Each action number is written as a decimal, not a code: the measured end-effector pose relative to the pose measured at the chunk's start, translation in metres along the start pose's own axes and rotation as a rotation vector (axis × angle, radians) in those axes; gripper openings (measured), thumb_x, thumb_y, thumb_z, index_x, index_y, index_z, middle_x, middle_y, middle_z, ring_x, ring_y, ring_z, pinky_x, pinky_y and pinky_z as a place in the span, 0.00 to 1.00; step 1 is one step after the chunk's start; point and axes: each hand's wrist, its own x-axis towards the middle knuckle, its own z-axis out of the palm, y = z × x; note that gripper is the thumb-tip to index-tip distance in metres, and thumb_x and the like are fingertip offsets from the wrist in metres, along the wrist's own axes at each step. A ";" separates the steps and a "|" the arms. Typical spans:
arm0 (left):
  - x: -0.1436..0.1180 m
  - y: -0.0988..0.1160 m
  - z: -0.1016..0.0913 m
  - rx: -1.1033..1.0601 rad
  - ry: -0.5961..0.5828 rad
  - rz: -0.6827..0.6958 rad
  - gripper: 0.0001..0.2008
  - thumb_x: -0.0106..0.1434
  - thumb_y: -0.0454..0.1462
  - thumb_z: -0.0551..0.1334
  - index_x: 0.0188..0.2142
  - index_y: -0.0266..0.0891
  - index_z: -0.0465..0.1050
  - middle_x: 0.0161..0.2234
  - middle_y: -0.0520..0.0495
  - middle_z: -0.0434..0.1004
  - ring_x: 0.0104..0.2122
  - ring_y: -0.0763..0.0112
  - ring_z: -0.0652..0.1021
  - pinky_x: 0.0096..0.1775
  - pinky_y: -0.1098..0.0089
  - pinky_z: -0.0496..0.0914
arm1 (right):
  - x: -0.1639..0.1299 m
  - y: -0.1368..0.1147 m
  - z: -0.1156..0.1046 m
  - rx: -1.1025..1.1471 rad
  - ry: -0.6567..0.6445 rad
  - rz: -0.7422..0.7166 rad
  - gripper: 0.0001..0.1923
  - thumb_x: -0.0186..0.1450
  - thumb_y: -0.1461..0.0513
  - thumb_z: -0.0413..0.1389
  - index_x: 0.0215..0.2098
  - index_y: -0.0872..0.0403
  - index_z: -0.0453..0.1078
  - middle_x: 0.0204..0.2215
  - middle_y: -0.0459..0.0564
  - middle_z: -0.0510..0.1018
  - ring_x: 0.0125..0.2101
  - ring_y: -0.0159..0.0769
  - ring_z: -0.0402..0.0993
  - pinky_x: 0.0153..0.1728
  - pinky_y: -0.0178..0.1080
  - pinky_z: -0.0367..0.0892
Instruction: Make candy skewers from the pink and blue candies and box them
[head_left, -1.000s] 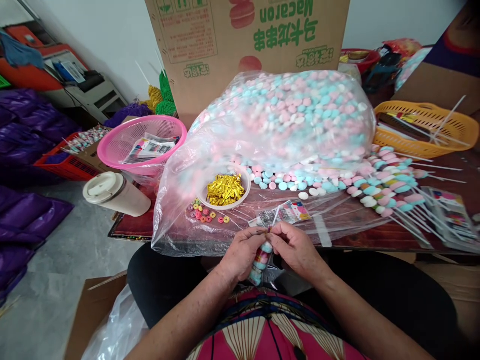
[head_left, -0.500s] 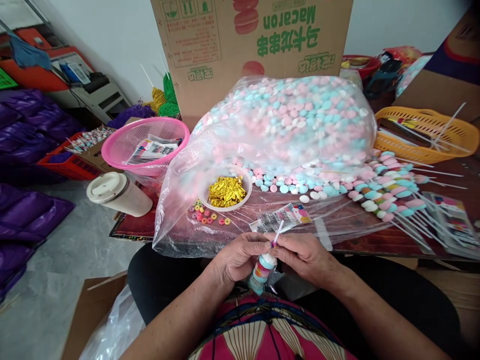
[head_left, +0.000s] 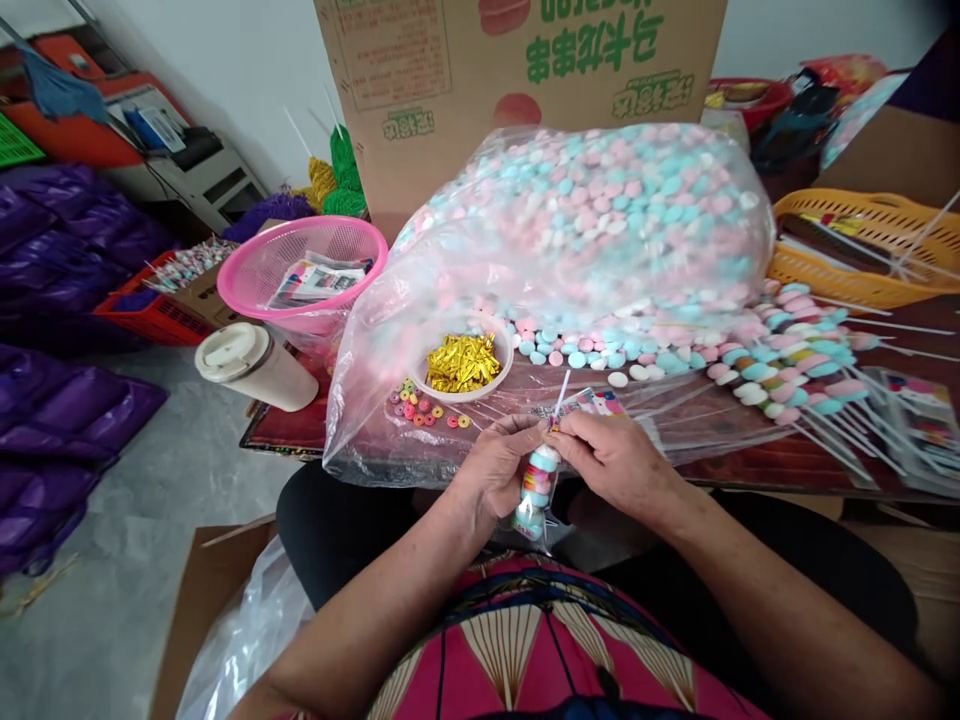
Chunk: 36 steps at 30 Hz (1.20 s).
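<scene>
the dark red bench (head_left: 289,430) carries a big clear bag (head_left: 555,245) of pink, blue and white sweets (head_left: 634,190), a heap of sweet skewers (head_left: 795,360) at its right end and a white bowl (head_left: 508,360) of gold strips (head_left: 465,362). over the lap (head_left: 337,520), the left hand (head_left: 495,465) and right hand (head_left: 619,460) meet, fingertips (head_left: 536,433) pinching the neck of a wrapped skewer (head_left: 537,485), which hangs below them, its white stick (head_left: 563,390) poking up. ring-shaped sweets (head_left: 425,413) lie beside the bowl.

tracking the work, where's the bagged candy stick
In the head view, the bagged candy stick is low, slightly right of centre, between the left hand and right hand, this side of the table.
</scene>
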 end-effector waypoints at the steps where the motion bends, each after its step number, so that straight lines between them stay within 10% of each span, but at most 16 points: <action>1: 0.000 0.000 0.001 0.007 -0.001 -0.009 0.18 0.42 0.34 0.73 0.29 0.35 0.67 0.21 0.54 0.71 0.18 0.77 0.70 0.20 0.76 0.63 | 0.000 0.002 -0.001 -0.051 -0.035 -0.054 0.14 0.66 0.64 0.46 0.23 0.54 0.62 0.18 0.44 0.68 0.20 0.30 0.62 0.23 0.33 0.55; 4: -0.004 -0.004 0.003 0.055 0.020 0.037 0.15 0.47 0.36 0.72 0.30 0.36 0.67 0.21 0.54 0.71 0.18 0.78 0.70 0.22 0.76 0.64 | 0.004 0.008 -0.009 -0.284 -0.057 -0.178 0.14 0.65 0.68 0.42 0.26 0.55 0.64 0.21 0.49 0.71 0.24 0.34 0.66 0.26 0.36 0.57; 8: -0.013 -0.002 0.008 0.377 0.137 0.345 0.20 0.53 0.45 0.68 0.42 0.40 0.67 0.31 0.52 0.74 0.26 0.77 0.73 0.31 0.75 0.66 | 0.007 0.002 -0.028 -0.541 0.288 -0.195 0.11 0.64 0.67 0.47 0.26 0.55 0.66 0.19 0.49 0.69 0.23 0.35 0.65 0.26 0.37 0.56; 10: -0.018 0.011 0.012 0.448 0.018 0.155 0.28 0.57 0.57 0.58 0.47 0.38 0.65 0.31 0.48 0.76 0.24 0.73 0.74 0.30 0.71 0.67 | 0.002 -0.010 -0.030 -0.522 0.405 -0.217 0.09 0.63 0.66 0.48 0.27 0.55 0.67 0.19 0.49 0.70 0.23 0.35 0.64 0.26 0.37 0.56; 12: -0.025 0.032 0.015 0.343 -0.169 -0.037 0.39 0.57 0.65 0.44 0.51 0.36 0.62 0.29 0.44 0.77 0.23 0.67 0.76 0.29 0.67 0.68 | -0.005 -0.021 -0.023 -0.358 0.300 -0.257 0.11 0.63 0.66 0.46 0.26 0.55 0.66 0.18 0.48 0.69 0.21 0.34 0.63 0.24 0.37 0.55; 15: -0.034 0.063 0.013 0.150 -0.352 0.083 0.45 0.54 0.68 0.36 0.55 0.41 0.62 0.29 0.45 0.78 0.28 0.59 0.79 0.33 0.59 0.71 | -0.010 -0.023 -0.010 0.064 0.070 -0.025 0.12 0.63 0.65 0.44 0.22 0.53 0.63 0.16 0.44 0.67 0.19 0.30 0.61 0.21 0.34 0.55; 18: -0.035 0.069 0.004 0.402 -0.510 -0.137 0.50 0.50 0.70 0.38 0.47 0.32 0.72 0.24 0.40 0.78 0.29 0.53 0.79 0.38 0.52 0.71 | -0.008 -0.019 -0.011 0.266 0.212 0.340 0.11 0.64 0.62 0.46 0.23 0.53 0.62 0.17 0.42 0.65 0.20 0.29 0.60 0.22 0.32 0.56; 25: -0.026 0.048 0.012 0.298 -0.237 0.220 0.46 0.52 0.69 0.41 0.50 0.39 0.71 0.43 0.38 0.79 0.50 0.51 0.74 0.54 0.49 0.62 | 0.006 -0.039 -0.003 1.014 0.107 0.606 0.13 0.60 0.58 0.51 0.21 0.53 0.57 0.16 0.38 0.59 0.18 0.25 0.53 0.19 0.31 0.49; 29: -0.032 0.037 0.019 0.744 -0.031 0.387 0.29 0.56 0.58 0.58 0.49 0.44 0.73 0.53 0.45 0.73 0.58 0.53 0.65 0.60 0.55 0.56 | 0.014 -0.035 0.001 1.337 0.149 0.753 0.11 0.55 0.58 0.56 0.21 0.53 0.59 0.10 0.34 0.57 0.12 0.22 0.48 0.14 0.29 0.42; 36: -0.029 0.025 0.032 0.866 -0.079 0.326 0.30 0.59 0.58 0.53 0.51 0.43 0.72 0.55 0.45 0.70 0.59 0.53 0.63 0.60 0.55 0.57 | 0.005 -0.017 0.006 1.844 -0.139 0.598 0.16 0.51 0.56 0.61 0.18 0.53 0.57 0.07 0.34 0.57 0.07 0.22 0.47 0.09 0.28 0.47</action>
